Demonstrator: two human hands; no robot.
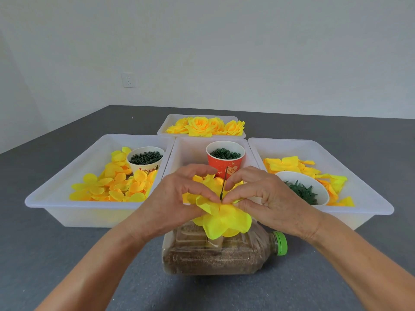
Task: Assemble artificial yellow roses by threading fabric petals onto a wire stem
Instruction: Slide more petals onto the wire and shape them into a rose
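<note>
A thin dark wire stem [224, 184] stands upright above a sand-filled plastic bottle [215, 254] lying on its side. Yellow fabric petals [226, 221] are threaded on the wire and spread out at its base. My left hand [179, 198] pinches the petal fabric just left of the wire, fingers curled. From the other side my right hand [262, 196] pinches the fabric against the wire. The wire's lower end is hidden by petals and fingers.
Left white tray [45, 205] holds loose yellow petals and a cup of dark green parts [146, 158]. Centre tray has a red cup of green rings [225, 157]. Right tray [370, 194] holds petals and a white bowl of green calyxes [303, 189]. Finished roses [202, 126] fill the far tray.
</note>
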